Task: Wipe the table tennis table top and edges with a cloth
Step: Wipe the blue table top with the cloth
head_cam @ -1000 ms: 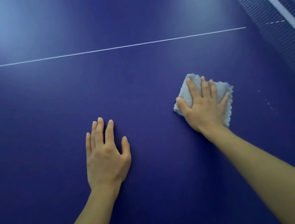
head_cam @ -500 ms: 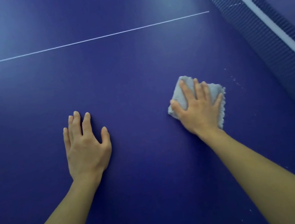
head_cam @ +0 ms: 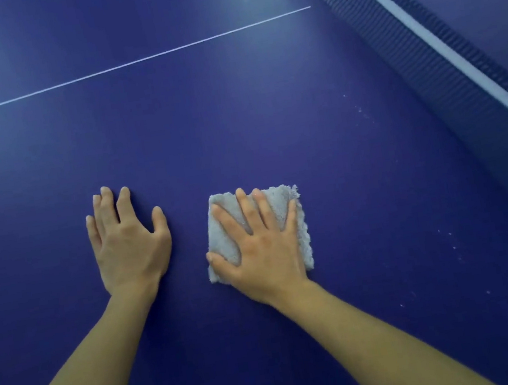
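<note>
The dark blue table tennis table top (head_cam: 236, 123) fills the view. A folded pale grey cloth (head_cam: 220, 239) lies flat on it near the middle. My right hand (head_cam: 264, 249) presses down on the cloth with fingers spread, covering most of it. My left hand (head_cam: 127, 242) rests flat on the bare table a short way to the left of the cloth, fingers apart and holding nothing.
The net (head_cam: 441, 48) with its white top band runs diagonally across the upper right. A thin white centre line (head_cam: 130, 63) crosses the table beyond my hands. Small white specks (head_cam: 452, 239) dot the surface to the right of the cloth, near the net.
My right hand has slid the cloth left and toward me, closer to my left hand. The left hand stays flat on the table while the view has turned toward the net.
</note>
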